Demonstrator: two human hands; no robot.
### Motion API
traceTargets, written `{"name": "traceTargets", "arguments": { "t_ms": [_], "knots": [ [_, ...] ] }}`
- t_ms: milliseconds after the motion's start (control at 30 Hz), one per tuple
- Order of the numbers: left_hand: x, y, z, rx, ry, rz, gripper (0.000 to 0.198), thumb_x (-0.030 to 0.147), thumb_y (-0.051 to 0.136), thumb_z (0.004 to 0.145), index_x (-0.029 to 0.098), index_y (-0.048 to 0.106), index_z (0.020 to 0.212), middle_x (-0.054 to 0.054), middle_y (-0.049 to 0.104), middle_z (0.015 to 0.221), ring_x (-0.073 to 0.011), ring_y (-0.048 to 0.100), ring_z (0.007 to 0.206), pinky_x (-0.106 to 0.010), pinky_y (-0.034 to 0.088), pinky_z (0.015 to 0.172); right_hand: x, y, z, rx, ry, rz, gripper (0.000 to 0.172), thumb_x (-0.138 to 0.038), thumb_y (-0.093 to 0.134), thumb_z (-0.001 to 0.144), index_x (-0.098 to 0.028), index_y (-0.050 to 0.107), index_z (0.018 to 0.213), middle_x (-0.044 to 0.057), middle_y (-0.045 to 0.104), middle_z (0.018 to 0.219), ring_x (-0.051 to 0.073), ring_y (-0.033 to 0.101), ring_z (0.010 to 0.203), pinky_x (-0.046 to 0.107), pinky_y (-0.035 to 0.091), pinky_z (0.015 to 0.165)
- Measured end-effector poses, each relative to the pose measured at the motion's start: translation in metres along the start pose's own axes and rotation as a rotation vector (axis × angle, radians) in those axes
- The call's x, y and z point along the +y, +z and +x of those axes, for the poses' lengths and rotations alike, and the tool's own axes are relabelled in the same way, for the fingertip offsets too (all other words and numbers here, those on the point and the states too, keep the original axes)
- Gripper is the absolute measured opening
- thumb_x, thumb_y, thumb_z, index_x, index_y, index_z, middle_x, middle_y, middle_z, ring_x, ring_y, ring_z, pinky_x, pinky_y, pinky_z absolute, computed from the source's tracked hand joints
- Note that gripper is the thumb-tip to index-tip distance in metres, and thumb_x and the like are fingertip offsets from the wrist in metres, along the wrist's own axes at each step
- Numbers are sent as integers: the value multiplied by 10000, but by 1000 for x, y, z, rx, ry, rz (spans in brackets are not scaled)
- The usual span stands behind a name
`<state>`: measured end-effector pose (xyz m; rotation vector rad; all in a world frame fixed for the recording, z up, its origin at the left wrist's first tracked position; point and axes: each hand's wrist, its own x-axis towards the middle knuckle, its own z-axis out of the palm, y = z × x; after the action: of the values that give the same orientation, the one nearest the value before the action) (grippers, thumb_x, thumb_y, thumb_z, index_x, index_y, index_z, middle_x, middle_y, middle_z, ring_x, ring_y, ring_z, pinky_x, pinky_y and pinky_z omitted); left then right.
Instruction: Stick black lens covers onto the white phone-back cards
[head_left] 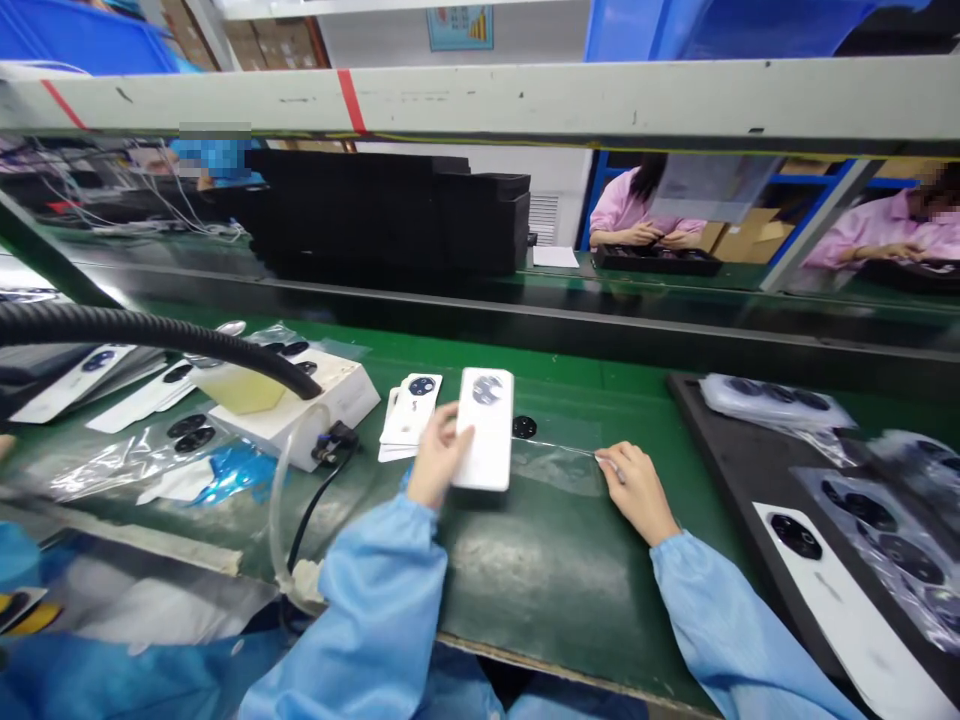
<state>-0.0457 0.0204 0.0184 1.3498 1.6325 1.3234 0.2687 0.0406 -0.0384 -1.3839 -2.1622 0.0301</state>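
Observation:
My left hand grips a white phone back cover by its left edge, with a round dark camera area near its top. The cover is raised over the green bench. At the right, my right hand pinches the edge of a clear plastic bag that lies on the bench. Close to the bag's upper left, partly behind the cover, is a round black camera piece. Just left of my left hand, a small stack of white phone back covers rests on the bench.
A white box with a yellow pad and a black corrugated hose stand at left. At right, a black tray bears bagged round black pieces and a white cover. Co-workers in pink sit behind a shelf beam.

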Motion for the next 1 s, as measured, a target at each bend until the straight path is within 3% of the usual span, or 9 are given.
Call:
{"name": "traceTargets", "arguments": {
  "t_ms": [100, 200, 300, 400, 467, 533, 700, 833, 1000],
  "knots": [
    [-1, 43, -54, -260, 22, -79, 545, 143, 542, 842, 169, 348, 1351, -47, 700, 913, -164, 700, 721, -267, 566, 625, -2, -1, 1, 49, 29, 18, 205, -339, 544, 945, -168, 617, 1030, 46, 615, 1024, 177, 590, 928, 393, 499, 846],
    [-3, 69, -92, -366, 48, -58, 701, 92, 494, 811, 210, 183, 1428, -91, 626, 1119, -144, 681, 778, -255, 557, 634, -9, -6, 2, 99, 60, 56, 235, -331, 510, 956, -173, 590, 1111, 70, 591, 1095, 209, 571, 1012, 434, 473, 895],
    [-4, 74, -112, -395, 94, 42, 735, 87, 469, 823, 229, 124, 1457, -110, 539, 1165, -175, 632, 891, -315, 556, 717, -22, -17, 0, 73, 44, 113, 250, -296, 427, 983, -191, 571, 1158, 99, 585, 1104, 234, 560, 1054, 448, 454, 927],
    [2, 64, -121, -436, 175, 180, 724, 120, 520, 831, 219, 186, 1465, -110, 520, 1112, -243, 560, 1014, -443, 500, 899, -38, -30, -8, -50, -34, 183, 281, -311, 437, 974, -225, 541, 1221, 99, 587, 1142, 245, 554, 1093, 440, 456, 951],
    [9, 56, -120, -457, 228, 274, 632, 167, 549, 849, 212, 307, 1431, -113, 516, 1087, -286, 519, 1043, -509, 454, 937, -47, -38, -15, -145, -98, 223, 358, -349, 501, 945, -236, 503, 1284, 100, 576, 1197, 258, 540, 1135, 447, 455, 974],
    [15, 52, -112, -472, 279, 342, 444, 203, 531, 888, 201, 451, 1324, -109, 519, 1070, -288, 513, 1036, -500, 453, 922, -53, -42, -23, -223, -152, 248, 507, -408, 577, 896, -233, 450, 1355, 112, 556, 1247, 282, 520, 1168, 468, 450, 987],
    [17, 71, -66, -540, 393, 401, 116, 185, 503, 936, 172, 577, 1024, -44, 576, 931, -159, 589, 836, -316, 518, 791, -56, -37, -35, -311, -206, 246, 887, -534, 681, 785, -190, 261, 1487, 150, 495, 1340, 325, 463, 1228, 514, 423, 1012],
    [11, 89, -33, -634, 439, 481, 145, 277, 590, 921, 132, 605, 928, -3, 608, 816, -118, 593, 688, -292, 527, 671, -54, -31, -36, -310, -188, 223, 996, -555, 676, 782, -177, 128, 1524, 176, 448, 1390, 340, 447, 1242, 532, 417, 1006],
    [10, 89, -23, -714, 462, 553, 212, 334, 587, 928, 126, 622, 912, -12, 634, 828, -121, 612, 700, -293, 538, 663, -55, -30, -37, -307, -173, 215, 1010, -558, 677, 779, -194, 106, 1529, 164, 471, 1354, 341, 458, 1218, 530, 419, 994]
  ]
}}
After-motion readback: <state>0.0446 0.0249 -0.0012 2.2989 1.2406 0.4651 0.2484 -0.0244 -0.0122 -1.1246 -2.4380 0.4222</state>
